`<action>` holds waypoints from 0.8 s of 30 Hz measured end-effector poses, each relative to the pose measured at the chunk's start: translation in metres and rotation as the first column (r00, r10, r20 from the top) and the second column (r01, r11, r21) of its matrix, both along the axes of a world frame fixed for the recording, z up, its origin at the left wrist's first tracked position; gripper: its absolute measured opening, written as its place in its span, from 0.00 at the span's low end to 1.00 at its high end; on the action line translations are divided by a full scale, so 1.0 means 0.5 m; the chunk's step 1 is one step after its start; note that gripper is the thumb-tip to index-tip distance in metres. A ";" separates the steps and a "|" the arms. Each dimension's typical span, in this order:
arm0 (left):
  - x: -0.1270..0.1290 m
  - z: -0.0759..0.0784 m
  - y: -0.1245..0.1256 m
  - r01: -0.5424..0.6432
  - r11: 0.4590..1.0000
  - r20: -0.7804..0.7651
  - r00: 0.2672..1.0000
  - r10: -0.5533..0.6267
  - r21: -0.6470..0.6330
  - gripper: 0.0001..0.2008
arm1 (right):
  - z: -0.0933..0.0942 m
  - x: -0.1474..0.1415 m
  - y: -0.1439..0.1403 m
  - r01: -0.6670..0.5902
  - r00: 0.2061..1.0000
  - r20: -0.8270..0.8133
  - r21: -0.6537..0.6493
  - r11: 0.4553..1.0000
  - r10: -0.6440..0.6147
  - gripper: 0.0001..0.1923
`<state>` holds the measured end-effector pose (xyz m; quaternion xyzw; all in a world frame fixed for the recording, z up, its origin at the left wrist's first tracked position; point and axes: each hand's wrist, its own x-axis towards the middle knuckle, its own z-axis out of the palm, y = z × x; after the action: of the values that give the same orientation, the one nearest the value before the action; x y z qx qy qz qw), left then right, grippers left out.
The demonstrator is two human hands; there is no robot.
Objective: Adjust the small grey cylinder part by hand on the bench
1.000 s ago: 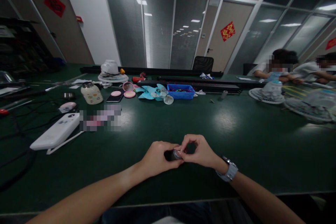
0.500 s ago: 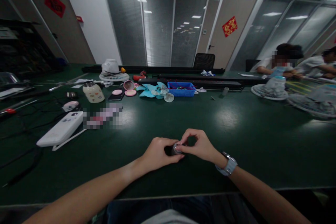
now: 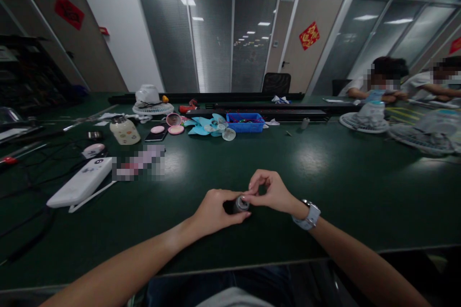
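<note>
Left hand (image 3: 216, 211) grips a small dark cylinder (image 3: 239, 205); right hand (image 3: 271, 192) pinches its silvery end.
Cylinder lies low over the green bench (image 3: 324, 192) near its front edge, long axis running left to right, silvery end pointing right. No writing on it is legible.

No readable text anywhere. Red diamond sign (image 3: 309, 35) on the door carries a gold character, too small to read. Red signs on the left wall (image 3: 69, 11) and at far right (image 3: 455, 44) likewise illegible. White device (image 3: 82, 183) on the tabletop has tiny unreadable marks.
</note>
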<state>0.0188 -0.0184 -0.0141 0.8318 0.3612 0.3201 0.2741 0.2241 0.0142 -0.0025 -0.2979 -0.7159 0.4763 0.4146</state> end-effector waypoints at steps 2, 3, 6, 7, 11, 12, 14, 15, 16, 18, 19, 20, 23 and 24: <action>0.000 0.000 0.000 -0.007 1.000 -0.022 1.000 0.007 -0.013 0.14 | 0.000 0.013 0.013 0.030 0.998 -0.049 -0.027 0.999 -0.031 0.17; 0.000 0.001 0.000 -0.007 1.000 -0.031 0.999 0.006 -0.018 0.13 | 0.002 0.022 0.019 0.038 0.998 -0.054 -0.037 0.999 -0.040 0.18; 0.000 0.006 -0.001 -0.007 0.999 -0.037 0.999 0.006 -0.033 0.13 | 0.007 0.047 0.036 0.027 0.998 0.058 -0.057 0.998 -0.024 0.19; 0.000 0.008 -0.002 -0.013 0.999 -0.042 0.999 0.012 -0.032 0.14 | 0.007 0.054 0.041 0.013 0.992 0.126 -0.065 0.998 -0.004 0.19; -0.001 0.010 -0.005 -0.054 0.998 -0.088 0.995 0.056 0.020 0.14 | -0.001 0.068 0.056 -0.076 0.942 0.317 -0.129 0.989 0.114 0.21; -0.001 0.009 -0.005 -0.066 0.997 -0.096 0.993 0.070 0.036 0.15 | -0.005 0.068 0.057 -0.097 0.935 0.326 -0.145 0.985 0.140 0.21; 0.000 0.008 -0.004 -0.093 0.994 -0.102 0.990 0.099 0.065 0.15 | -0.009 0.067 0.059 -0.126 0.928 0.329 -0.165 0.978 0.175 0.22; 0.000 0.007 -0.003 -0.103 0.992 -0.104 0.988 0.110 0.076 0.14 | -0.009 0.066 0.059 -0.137 0.925 0.330 -0.172 0.976 0.188 0.22; 0.001 0.006 -0.002 -0.109 0.990 -0.105 0.987 0.118 0.086 0.14 | -0.008 0.065 0.058 -0.149 0.921 0.335 -0.170 0.974 0.199 0.22; 0.001 0.006 -0.001 -0.113 0.989 -0.105 0.987 0.123 0.097 0.13 | -0.003 0.066 0.056 -0.174 0.910 0.356 -0.144 0.974 0.215 0.23; 0.002 0.006 0.000 -0.114 0.989 -0.104 0.987 0.124 0.098 0.13 | -0.001 0.067 0.055 -0.185 0.904 0.366 -0.128 0.974 0.219 0.23; 0.002 0.007 0.000 -0.117 0.988 -0.104 0.986 0.127 0.096 0.13 | 0.001 0.068 0.054 -0.194 0.900 0.373 -0.117 0.974 0.224 0.23; 0.002 0.009 -0.002 -0.127 0.990 -0.100 0.986 0.134 0.069 0.14 | 0.001 0.070 0.053 -0.207 0.901 0.362 -0.132 0.969 0.241 0.21; 0.003 0.010 -0.003 -0.128 0.990 -0.096 0.986 0.133 0.057 0.14 | -0.001 0.070 0.053 -0.208 0.902 0.354 -0.143 0.968 0.246 0.21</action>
<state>0.0201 -0.0198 -0.0092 0.8280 0.4199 0.3045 0.2129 0.2590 0.0405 -0.0027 -0.3173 -0.7856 0.4927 0.1986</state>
